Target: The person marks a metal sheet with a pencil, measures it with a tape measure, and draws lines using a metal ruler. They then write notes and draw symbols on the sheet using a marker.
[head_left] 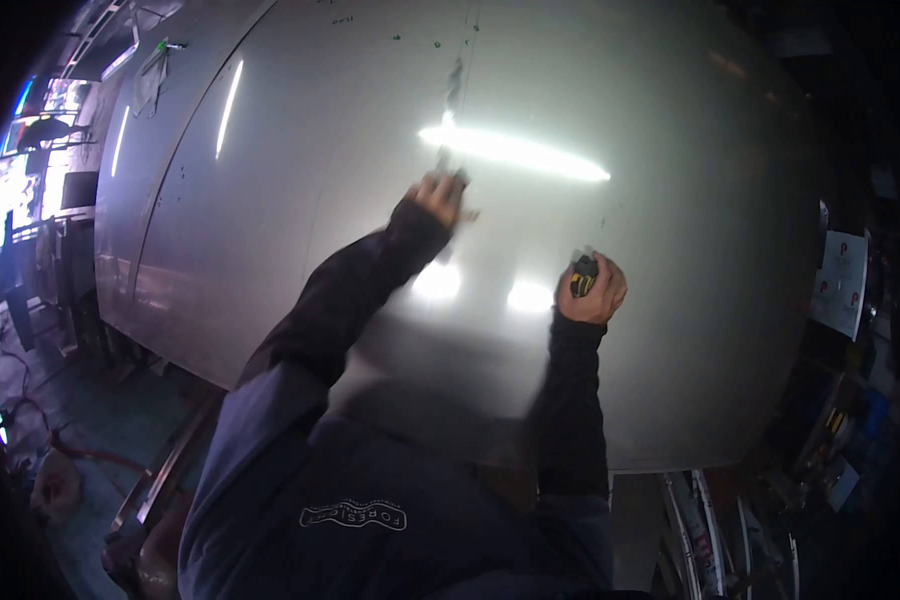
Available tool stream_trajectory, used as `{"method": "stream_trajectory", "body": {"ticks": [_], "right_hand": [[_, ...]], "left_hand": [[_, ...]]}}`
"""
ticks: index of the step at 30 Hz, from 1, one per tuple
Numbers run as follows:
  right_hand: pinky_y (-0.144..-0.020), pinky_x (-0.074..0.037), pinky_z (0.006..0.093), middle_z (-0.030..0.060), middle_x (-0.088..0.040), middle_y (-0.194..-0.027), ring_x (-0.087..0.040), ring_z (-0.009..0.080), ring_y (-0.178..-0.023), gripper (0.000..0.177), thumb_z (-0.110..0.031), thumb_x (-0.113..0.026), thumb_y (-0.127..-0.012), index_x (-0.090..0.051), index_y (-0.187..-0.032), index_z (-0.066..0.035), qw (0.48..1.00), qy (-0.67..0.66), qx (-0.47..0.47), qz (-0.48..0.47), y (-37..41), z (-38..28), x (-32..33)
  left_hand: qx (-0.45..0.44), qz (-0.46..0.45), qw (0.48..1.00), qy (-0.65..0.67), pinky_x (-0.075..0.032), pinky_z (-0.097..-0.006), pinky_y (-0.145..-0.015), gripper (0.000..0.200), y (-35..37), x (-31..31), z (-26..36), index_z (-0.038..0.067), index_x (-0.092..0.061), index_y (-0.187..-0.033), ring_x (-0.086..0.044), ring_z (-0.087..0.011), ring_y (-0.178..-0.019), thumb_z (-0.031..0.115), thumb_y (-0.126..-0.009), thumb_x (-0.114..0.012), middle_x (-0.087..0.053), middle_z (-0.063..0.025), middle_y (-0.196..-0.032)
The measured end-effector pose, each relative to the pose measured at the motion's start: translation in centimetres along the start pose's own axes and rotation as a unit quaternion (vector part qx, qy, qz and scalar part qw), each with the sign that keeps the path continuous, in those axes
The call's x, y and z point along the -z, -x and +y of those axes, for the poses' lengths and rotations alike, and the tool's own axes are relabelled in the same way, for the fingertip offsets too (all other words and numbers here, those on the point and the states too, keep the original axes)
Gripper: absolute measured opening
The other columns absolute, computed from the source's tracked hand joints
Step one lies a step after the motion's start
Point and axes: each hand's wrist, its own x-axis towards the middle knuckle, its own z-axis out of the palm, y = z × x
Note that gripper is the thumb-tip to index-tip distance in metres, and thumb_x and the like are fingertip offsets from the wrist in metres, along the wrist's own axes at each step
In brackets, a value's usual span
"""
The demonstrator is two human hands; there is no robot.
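A large, shiny grey metal sheet (300, 130) spreads out in front of me. My right hand (605, 290) is wrapped round a black and yellow tape measure (584, 278), just above the sheet on the right. My left hand (436, 202) is over the middle of the sheet, fingers curled and smeared by motion. Something small and dark (460, 180) shows at its fingertips, too blurred to name. Behind that hand a dark smudged streak (456, 85) runs up the sheet.
A seam crosses the left of the sheet, near a hanging cloth-like piece (152, 75). Metal profiles (695, 530) stand below the front edge at right. A white printed paper (840, 283) is at far right. A red hose (100, 455) lies on the floor at left.
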Motion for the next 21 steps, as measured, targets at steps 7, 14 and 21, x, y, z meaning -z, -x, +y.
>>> {"method": "stream_trajectory", "body": {"ticks": [7,14,21], "right_hand": [[-0.092,-0.044,0.0469,0.0104,-0.06,-0.106,-0.056,0.0321,-0.104,0.038,-0.011,-0.07,-0.069,-0.063,-0.107,-0.009,0.999,0.025,-0.023,-0.009,0.2,-0.4,-0.2],[-0.09,-0.045,0.0472,0.0118,-0.061,-0.105,-0.056,0.0334,-0.103,0.038,-0.011,-0.069,-0.069,-0.063,-0.107,-0.008,1.0,0.021,-0.015,-0.001,-0.3,-0.3,-0.3],[-0.091,-0.045,0.0473,0.0125,-0.061,-0.105,-0.057,0.0331,-0.103,0.038,-0.01,-0.069,-0.07,-0.063,-0.107,-0.006,1.0,0.023,-0.002,0.002,-1.0,-0.2,-0.7]], "left_hand": [[-0.039,-0.061,0.996,-0.052,-0.052,-0.0381,-0.069,0.046,-3.3,1.4,-1.2,0.002,-0.06,-0.123,-0.055,-0.0271,-0.092,0.014,-0.079,-0.059,-0.056,-0.0124,-0.116],[-0.036,0.03,0.998,-0.051,-0.051,-0.0369,-0.072,0.046,-3.5,0.1,-1.7,0.001,-0.059,-0.124,-0.055,-0.0287,-0.095,0.017,-0.081,-0.059,-0.056,-0.0134,-0.117],[0.009,0.03,0.999,0.021,-0.051,-0.0405,-0.073,0.043,-2.0,-2.1,-2.1,-0.004,-0.056,-0.12,-0.056,-0.0327,-0.095,0.02,-0.085,-0.058,-0.053,-0.0179,-0.121]]}}
